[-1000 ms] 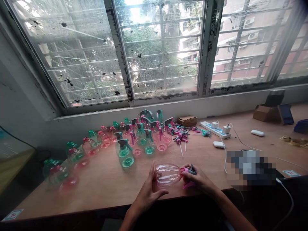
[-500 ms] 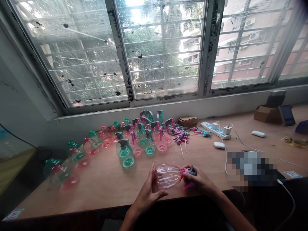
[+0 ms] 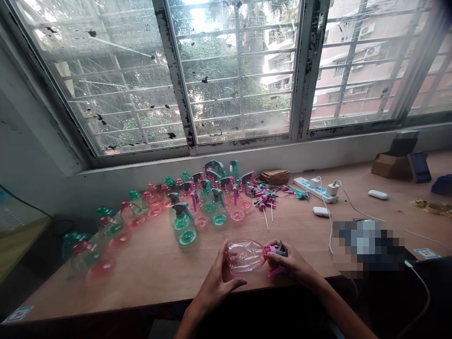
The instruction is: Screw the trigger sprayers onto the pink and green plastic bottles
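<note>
A clear pink spray bottle (image 3: 246, 256) lies sideways in the air over the table's front edge, its base to the left. My left hand (image 3: 221, 275) cups the base end, fingers behind it and thumb stretched along below. At the neck, my right hand (image 3: 284, 261) is closed around the pink collar of the grey and pink spray head (image 3: 281, 250). The head sits on the bottle's mouth; the fingers hide part of the joint. Beyond my hands stand green spray bottles (image 3: 185, 228) and pink spray bottles (image 3: 237, 207) with heads on.
Several bottles without heads, such as a pink one (image 3: 115, 230), line the table's left side. Loose spray heads with tubes (image 3: 266, 202) lie in a pile near a cardboard piece (image 3: 275, 176). A power strip (image 3: 316, 189), cables and a white device (image 3: 321, 212) are to the right.
The bottle looks slightly turned about its long axis, as the highlights on it have shifted. Both hands keep nearly the same place and hold.
</note>
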The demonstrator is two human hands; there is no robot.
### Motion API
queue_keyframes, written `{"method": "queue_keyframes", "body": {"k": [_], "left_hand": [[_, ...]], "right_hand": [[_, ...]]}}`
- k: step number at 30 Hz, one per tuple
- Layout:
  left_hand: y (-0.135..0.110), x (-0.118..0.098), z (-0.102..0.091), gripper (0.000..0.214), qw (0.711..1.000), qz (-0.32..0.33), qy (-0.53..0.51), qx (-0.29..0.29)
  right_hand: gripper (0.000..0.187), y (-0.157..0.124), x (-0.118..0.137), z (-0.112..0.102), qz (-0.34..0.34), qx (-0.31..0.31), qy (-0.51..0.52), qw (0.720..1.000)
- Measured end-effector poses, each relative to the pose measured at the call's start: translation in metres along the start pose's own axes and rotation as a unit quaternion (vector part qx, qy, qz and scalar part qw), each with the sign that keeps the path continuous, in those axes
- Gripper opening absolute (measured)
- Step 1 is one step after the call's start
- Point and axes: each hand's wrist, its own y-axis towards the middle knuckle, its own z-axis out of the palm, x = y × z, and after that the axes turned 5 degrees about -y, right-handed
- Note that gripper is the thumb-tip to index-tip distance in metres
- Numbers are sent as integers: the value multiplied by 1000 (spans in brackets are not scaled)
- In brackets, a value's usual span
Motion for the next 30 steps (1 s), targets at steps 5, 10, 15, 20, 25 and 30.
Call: {"method": "queue_keyframes", "body": {"k": [5,10,15,20,25,30], "left_hand": [[0,6,-2,97,999,10,41,-13],[1,7,-2,101,999,15,48,-17],[2,5,-1,91,1000,4,-21,4],[1,12,-3,84,998,28,50,-26],[1,8,-3,97,999,11,45,-22],[2,2,-3,95,999,-3,43,-17]], "right_hand": [[39,1,0,-1,0,-1,1,1000],[38,2,-3,-2,-3,7,2,1000],[34,1,-8,-4,-1,20,-4,1000],[35,1,-5,-4,5,17,-6,1000],[35,0,0,-2,10,12,-8,1000],[36,-2,2,-2,21,2,3,1000]]}}
